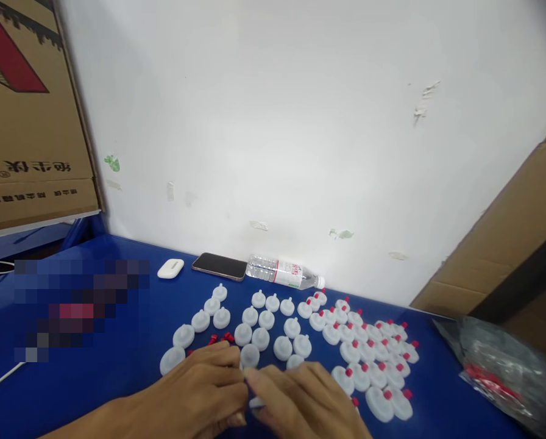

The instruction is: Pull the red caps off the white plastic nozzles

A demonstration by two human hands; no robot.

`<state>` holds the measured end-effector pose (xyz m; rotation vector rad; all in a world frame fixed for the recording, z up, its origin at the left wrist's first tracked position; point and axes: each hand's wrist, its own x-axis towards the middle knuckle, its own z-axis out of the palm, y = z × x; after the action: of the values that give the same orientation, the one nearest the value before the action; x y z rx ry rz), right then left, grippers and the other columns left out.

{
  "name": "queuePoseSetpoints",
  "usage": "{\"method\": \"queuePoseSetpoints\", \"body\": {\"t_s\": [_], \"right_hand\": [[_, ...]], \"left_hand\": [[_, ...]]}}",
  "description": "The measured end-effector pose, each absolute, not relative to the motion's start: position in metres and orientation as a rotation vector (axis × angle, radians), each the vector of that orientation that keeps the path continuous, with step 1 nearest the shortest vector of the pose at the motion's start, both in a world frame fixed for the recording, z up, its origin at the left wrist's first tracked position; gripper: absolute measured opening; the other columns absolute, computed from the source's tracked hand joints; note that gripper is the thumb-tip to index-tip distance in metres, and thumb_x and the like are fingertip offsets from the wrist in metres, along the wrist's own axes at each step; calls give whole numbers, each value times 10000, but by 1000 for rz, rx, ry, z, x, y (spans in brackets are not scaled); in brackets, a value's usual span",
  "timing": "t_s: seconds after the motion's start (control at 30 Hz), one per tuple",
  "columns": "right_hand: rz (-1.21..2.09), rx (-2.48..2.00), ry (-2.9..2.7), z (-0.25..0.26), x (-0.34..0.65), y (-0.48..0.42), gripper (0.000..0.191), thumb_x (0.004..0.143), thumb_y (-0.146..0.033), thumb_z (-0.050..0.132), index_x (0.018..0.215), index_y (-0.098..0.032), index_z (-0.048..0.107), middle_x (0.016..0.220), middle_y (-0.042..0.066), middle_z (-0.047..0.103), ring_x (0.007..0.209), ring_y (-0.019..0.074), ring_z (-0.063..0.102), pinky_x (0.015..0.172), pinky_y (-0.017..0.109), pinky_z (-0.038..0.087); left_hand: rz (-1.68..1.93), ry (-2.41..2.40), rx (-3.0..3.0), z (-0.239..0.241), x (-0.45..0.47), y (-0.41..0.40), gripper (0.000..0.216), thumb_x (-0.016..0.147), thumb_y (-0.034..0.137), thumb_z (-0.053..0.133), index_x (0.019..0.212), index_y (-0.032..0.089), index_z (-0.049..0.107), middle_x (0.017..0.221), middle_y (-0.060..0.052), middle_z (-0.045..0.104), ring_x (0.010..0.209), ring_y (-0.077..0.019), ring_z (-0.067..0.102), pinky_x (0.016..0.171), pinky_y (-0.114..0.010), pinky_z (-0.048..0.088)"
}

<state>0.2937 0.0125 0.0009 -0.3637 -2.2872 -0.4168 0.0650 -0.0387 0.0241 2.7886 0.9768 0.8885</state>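
Note:
My left hand (211, 384) and my right hand (300, 396) meet at the bottom centre, fingers closed. Between them shows a sliver of a white nozzle cap (256, 403), mostly covered by the fingers. Just beyond the hands stand several whitish, round nozzle caps (261, 338) with bare spouts, in loose groups. A few small red tips (227, 337) lie by the left knuckles. To the right of my right hand are rows of similar nozzle caps with red tips (367, 350) on their spouts.
Along the wall lie a white earphone case (170, 269), a phone (220, 266) and a water bottle (284, 272) on its side. A plastic bag (506, 372) with red pieces sits at the right. Cardboard (496, 225) leans there; a printed carton (30, 122) is at upper left.

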Motion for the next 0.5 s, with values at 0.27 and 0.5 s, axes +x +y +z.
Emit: {"method": "queuePoseSetpoints", "body": {"t_s": [0.27, 0.5], "right_hand": [[-257, -549, -2256, 19, 323, 22, 196, 989, -163, 638, 1171, -218, 686, 1229, 47, 747, 947, 188, 729, 830, 306, 591], [-244, -415, -2163, 3, 286, 9, 371, 1108, -298, 470, 789, -233, 648, 1075, -30, 794, 635, 95, 681, 595, 287, 461]], "left_hand": [[873, 1124, 2774, 20, 57, -30, 211, 974, 78, 446, 855, 211, 558, 800, -28, 607, 784, -214, 507, 825, -385, 448], [899, 1438, 2712, 22, 45, -9, 312, 1008, 98, 375, 741, 183, 512, 744, -28, 533, 765, -205, 423, 748, -384, 366]]}}
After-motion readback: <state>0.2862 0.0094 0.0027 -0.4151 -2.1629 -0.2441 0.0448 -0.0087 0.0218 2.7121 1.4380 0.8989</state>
